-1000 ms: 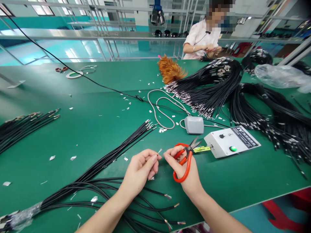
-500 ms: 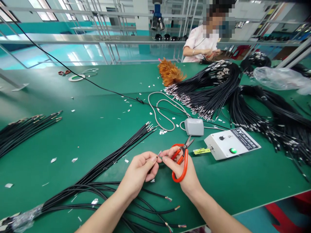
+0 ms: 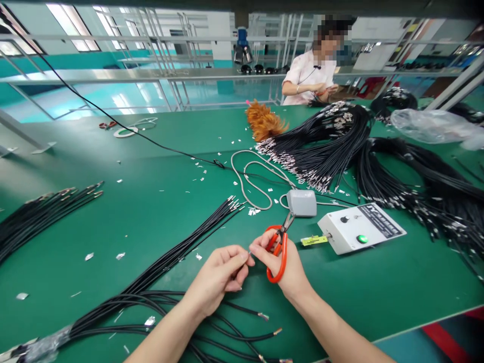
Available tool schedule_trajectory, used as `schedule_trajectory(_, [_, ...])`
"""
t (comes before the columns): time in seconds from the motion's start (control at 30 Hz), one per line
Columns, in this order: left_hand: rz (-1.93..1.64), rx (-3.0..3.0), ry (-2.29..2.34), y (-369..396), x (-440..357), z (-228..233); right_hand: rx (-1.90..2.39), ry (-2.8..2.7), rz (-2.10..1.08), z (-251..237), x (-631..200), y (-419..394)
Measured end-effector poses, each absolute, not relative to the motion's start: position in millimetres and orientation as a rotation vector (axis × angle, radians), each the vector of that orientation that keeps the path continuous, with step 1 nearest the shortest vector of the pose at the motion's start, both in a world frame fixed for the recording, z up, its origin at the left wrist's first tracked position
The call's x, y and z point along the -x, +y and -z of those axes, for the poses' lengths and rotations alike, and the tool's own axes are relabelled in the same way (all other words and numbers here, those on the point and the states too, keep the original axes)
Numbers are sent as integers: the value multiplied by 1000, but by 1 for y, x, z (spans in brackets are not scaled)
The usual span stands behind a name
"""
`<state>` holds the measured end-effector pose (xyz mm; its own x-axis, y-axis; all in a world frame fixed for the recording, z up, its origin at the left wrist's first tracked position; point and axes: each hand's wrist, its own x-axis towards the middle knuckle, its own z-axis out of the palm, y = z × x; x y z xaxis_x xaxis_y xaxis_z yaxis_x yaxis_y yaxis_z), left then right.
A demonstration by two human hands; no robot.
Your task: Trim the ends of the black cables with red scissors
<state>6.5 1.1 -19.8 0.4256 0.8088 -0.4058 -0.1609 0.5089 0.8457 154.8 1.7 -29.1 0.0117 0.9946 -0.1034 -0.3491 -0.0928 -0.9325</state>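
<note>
My left hand is closed in a pinch on the end of a black cable, most of which its fingers hide. The fine wires at that end show as a small blurred tip between both hands. My right hand has scissors with orange handles hooked in its palm, blades pointing up and away. Its thumb and forefinger also pinch at the wire tip. Below the hands, several black cables fan out with coloured wires bared at their ends. A straight bundle of black cables lies left of my hands.
A white box with a lit green button and yellow tip stands right. Behind it are a grey pedal and large black cable bundles. Orange-brown strands lie farther back. Foil scraps dot the green table. A person works opposite.
The view has tilted up slightly, so everything sits a little lower. The scissor blades have closed somewhat and turned more upright. Both hands stay together at the wire tip.
</note>
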Motion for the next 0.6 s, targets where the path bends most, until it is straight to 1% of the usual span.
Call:
schedule_trajectory(0.2, [-694, -1319, 1129, -19, -18, 18, 1095, -989, -1445, 29, -171, 5])
schedule_trajectory(0.3, [-485, -1788, 1035, -23, -14, 8, 1147, -1104, -1382, 30, -185, 11])
schedule_trajectory(0.37, [-398, -2041, 1068, -11, -4, 5, 1162, -1154, -1386, 32, -190, 15])
schedule_trajectory(0.47, [-532, -2241, 1596, 27, 10, 14, 1155, -1122, -1445, 39, -189, 17])
schedule_trajectory(0.6, [-490, -2294, 1709, 63, 13, 31, 1137, -1091, -1467, 45, -186, 17])
